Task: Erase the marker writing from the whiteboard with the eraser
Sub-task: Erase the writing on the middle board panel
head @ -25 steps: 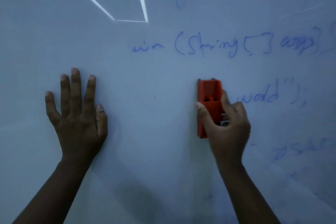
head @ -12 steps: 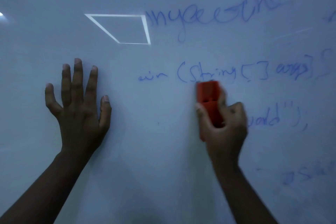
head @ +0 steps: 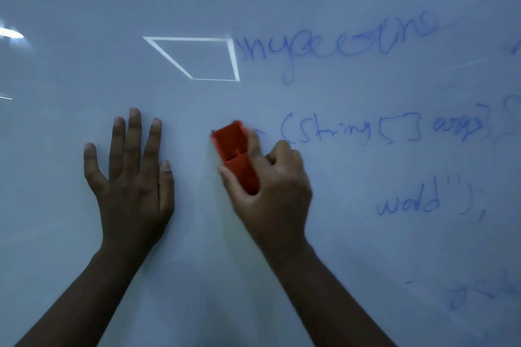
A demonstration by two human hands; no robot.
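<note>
Left hand: the left hand (head: pixel 132 177) lies flat on the whiteboard (head: pixel 56 220), fingers straight and spread, holding nothing, only bracing.
Reflection: above those fingertips and to their right, a bright four-sided light reflection (head: pixel 197 59) shows on the board.
Eraser: the red eraser (head: pixel 235 153) sits just right of the left thumb, tilted, its top end blurred, its face seemingly against the board.
Right hand: the right hand (head: pixel 270 189) grips the eraser's lower half, thumb on one long side, curled fingers on the other.
Writing: blue marker writing (head: pixel 338 129) starts just beyond the right knuckles and runs rightward, with more lines above and below.
Handling: it looks a light, rigid plastic block, likely with a soft pad beneath; pinched across the long sides it should slide easily on the slick board, though a loose hold could let it twist.
Progress: plenty of writing remains, I'd judge.
</note>
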